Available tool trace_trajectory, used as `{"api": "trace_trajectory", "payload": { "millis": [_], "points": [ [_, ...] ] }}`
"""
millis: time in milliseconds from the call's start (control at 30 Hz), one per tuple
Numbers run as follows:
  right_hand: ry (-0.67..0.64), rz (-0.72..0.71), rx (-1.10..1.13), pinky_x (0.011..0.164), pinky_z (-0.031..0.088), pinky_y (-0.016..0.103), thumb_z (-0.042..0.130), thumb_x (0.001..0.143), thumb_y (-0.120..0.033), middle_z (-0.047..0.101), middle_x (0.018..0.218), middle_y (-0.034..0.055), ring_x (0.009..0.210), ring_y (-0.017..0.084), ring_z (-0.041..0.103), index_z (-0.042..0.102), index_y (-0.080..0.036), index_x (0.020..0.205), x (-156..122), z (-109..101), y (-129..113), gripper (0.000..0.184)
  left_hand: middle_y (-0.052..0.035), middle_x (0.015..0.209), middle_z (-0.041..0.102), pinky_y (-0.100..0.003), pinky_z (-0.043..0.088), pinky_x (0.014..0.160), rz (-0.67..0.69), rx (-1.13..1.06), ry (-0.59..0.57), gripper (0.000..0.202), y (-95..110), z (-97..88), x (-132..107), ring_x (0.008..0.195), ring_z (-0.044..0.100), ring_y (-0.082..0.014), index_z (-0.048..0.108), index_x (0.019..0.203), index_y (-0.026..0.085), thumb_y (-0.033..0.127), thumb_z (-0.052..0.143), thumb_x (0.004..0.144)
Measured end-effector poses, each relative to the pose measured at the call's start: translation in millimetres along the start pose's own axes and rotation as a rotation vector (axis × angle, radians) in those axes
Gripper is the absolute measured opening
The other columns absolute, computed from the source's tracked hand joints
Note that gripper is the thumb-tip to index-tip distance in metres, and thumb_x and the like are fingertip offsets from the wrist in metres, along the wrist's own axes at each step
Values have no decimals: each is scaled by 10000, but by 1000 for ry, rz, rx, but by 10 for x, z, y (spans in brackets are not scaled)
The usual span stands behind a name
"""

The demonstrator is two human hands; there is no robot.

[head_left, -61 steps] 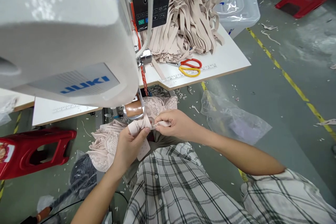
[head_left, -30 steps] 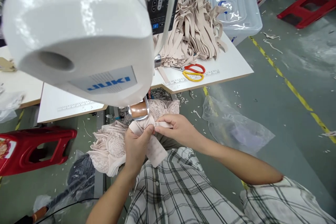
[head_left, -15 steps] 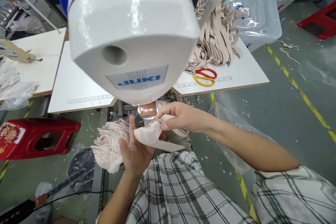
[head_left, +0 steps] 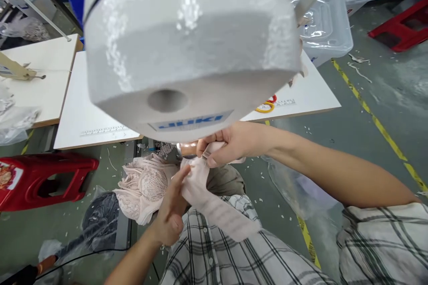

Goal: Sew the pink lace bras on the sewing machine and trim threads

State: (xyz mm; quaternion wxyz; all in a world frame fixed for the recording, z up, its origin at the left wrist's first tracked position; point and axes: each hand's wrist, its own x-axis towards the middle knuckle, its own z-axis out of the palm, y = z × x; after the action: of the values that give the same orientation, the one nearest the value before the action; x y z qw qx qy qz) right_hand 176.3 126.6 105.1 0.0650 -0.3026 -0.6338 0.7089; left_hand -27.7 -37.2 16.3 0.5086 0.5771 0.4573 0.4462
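Observation:
A pale pink fabric bra piece [head_left: 203, 187] hangs between my hands, its wide tail draping down to the right over the checked shirt. My right hand [head_left: 230, 144] is closed, pinching a narrow strap at its upper end, where a small shiny fitting shows. On the left edge of the cloth, my left hand [head_left: 172, 209] grips with one digit in front; its other fingers are partly hidden behind. Just left of that hand lies a heap of pale pink lace bras [head_left: 147, 185]. Above both hands looms the white sewing machine head [head_left: 190, 80], covering part of the right fingers.
White table panels [head_left: 90, 102] flank the machine. Red-and-yellow-handled scissors [head_left: 265, 107] lie on the right panel, half hidden. A red stool [head_left: 50, 178] stands at left. Clear lidded bins [head_left: 324, 22] are at back right. Plastic sheeting [head_left: 294, 182] lies on the floor.
My left hand has turned and closed on the fabric from an open-palmed pose. The cloth tail has swung lower and spread. The machine head looms larger, hiding the strap pile and more of the scissors.

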Motion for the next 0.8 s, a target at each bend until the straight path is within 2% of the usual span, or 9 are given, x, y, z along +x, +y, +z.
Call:
{"api": "trace_trajectory", "payload": {
  "millis": [133,200,267,333,433,533,633,700,800],
  "points": [
    [48,-27,-264,590,386,233,687,701,-276,632,674,-39,638,112,541,737,-221,781,58,-30,14,109,-110,1554,411,-535,472,1044,279,-25,110,748,-78,-106,121,1365,470,-377,254,1554,337,708,354,912],
    [151,-77,-431,619,392,232,674,710,-259,648,668,-27,694,136,566,736,-218,744,97,-23,23,81,-131,1519,450,-544,417,1095,454,256,62,769,-108,-239,242,1369,456,-391,293,1549,302,617,528,888],
    [241,-107,-564,652,400,240,653,717,-231,655,655,-5,743,161,580,727,-206,710,129,5,38,79,-152,1439,536,-521,415,1096,531,591,-45,829,-135,-367,359,1310,520,-381,314,1547,275,501,675,836],
    [283,-109,-654,672,402,255,622,730,-205,653,647,16,763,175,580,716,-195,689,146,44,53,103,-154,1336,624,-469,450,1068,546,857,-108,848,-167,-461,451,1205,605,-347,358,1533,257,444,740,800],
    [289,-120,-685,672,394,266,585,746,-173,632,623,26,751,176,565,695,-186,663,149,84,62,138,-131,1229,695,-401,497,1016,559,1060,-127,711,-228,-542,549,1073,673,-301,529,1433,252,465,748,791],
    [281,-143,-661,668,389,265,586,752,-160,610,599,18,733,171,553,684,-185,659,139,87,56,137,-102,1190,718,-385,494,1014,523,1105,-199,541,-264,-583,624,1068,673,-287,643,1319,270,450,725,816],
    [290,-155,-682,684,411,267,597,773,-178,627,617,16,739,176,573,701,-190,700,115,77,85,128,-80,1139,734,-384,471,1025,503,1078,-223,508,-238,-585,672,1087,663,-288,633,1327,302,407,710,835],
    [331,-192,-714,725,441,277,591,812,-206,679,728,27,794,189,607,728,-199,798,89,83,158,138,-70,1051,749,-341,496,958,493,1066,-191,525,-188,-557,670,994,686,-264,612,1349,311,389,707,839],
    [492,-365,-807,865,461,343,586,881,-278,701,1074,83,1019,239,617,724,-209,1025,52,112,353,211,-52,851,741,-248,511,760,407,1069,-155,526,-92,-480,620,746,673,-193,593,1376,287,373,679,864]
  ]
}}
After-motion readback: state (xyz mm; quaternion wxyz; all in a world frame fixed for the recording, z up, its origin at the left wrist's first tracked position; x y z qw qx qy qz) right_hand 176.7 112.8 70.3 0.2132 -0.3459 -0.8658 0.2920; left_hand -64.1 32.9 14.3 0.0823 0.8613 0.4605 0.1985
